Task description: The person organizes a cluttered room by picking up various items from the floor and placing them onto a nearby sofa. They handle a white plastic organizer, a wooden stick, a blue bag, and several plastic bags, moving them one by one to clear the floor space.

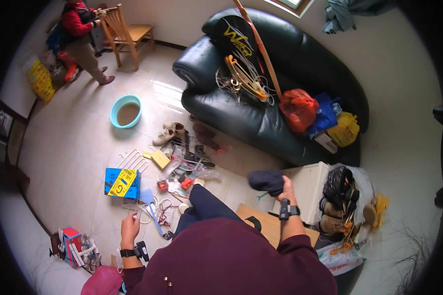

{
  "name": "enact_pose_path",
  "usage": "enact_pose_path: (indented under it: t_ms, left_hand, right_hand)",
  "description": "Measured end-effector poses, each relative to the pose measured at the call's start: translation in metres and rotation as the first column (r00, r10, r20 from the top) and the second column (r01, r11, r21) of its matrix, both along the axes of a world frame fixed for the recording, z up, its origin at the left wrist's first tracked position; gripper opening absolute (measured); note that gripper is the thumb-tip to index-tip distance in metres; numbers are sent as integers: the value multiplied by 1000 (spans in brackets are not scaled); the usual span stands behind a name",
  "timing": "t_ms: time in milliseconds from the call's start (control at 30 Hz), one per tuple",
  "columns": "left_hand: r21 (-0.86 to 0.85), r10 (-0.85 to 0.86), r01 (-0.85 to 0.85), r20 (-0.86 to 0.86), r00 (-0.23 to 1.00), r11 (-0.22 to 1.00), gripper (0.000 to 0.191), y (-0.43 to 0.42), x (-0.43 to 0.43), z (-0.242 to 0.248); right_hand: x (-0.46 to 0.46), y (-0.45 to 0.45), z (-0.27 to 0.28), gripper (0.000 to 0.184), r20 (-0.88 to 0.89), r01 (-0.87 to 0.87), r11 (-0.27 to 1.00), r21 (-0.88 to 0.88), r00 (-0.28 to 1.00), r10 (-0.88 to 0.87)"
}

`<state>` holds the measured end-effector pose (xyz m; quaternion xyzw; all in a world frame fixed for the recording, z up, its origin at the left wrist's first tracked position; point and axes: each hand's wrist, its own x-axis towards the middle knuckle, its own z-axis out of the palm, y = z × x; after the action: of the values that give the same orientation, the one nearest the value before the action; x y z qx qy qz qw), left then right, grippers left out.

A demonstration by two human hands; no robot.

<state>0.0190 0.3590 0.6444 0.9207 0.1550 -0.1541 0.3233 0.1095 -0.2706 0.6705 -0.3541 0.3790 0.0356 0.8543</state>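
Note:
My right hand (288, 191) grips a dark, soft-looking item (265, 180), perhaps a cloth shoe or slipper; its far end is blurred. It is held up beside the pale cabinet-like box (303, 184) in front of the sofa. My left hand (130, 225) hovers at the lower left with its fingers curled in, and I see nothing held in it. Close to that hand are a blue fly swatter (151, 204), a white cable (166, 206) and a blue and yellow carton (112, 180) on the floor.
Mixed clutter (186, 166) and beige shoes (164, 136) lie ahead. A turquoise basin (112, 114) holds murky water. The dark leather sofa (221, 107) carries bags and hangers. Bagged shoes (332, 223) are at right; another person (79, 40) stands by a wooden chair (140, 32).

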Motion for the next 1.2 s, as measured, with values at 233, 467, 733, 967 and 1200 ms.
enact_pose_path:
  t_ms: [233,467,733,967,1200]
  left_hand:
    - [-111,-288,279,-73,955,954,30,-51,23,-9]
    - [-172,-379,344,-250,891,923,33,-96,15,-4]
    - [-184,-286,244,-255,924,952,26,-163,55,0]
    - [-436,-229,-17,-505,832,900,32,-206,26,2]
    - [-601,-202,-174,-506,838,780,42,-166,9,-20]
  right_hand:
    - [-39,20,-11,30,-17,-25,990,142,999,28]
    - [-10,-16,-32,29,-58,54,994,100,997,-48]
    - [65,-84,-67,34,-125,-103,978,179,984,127]
    - [143,-108,-66,31,-140,-181,976,125,970,198]
    - [151,-43,-47,31,-117,-211,964,163,966,231]
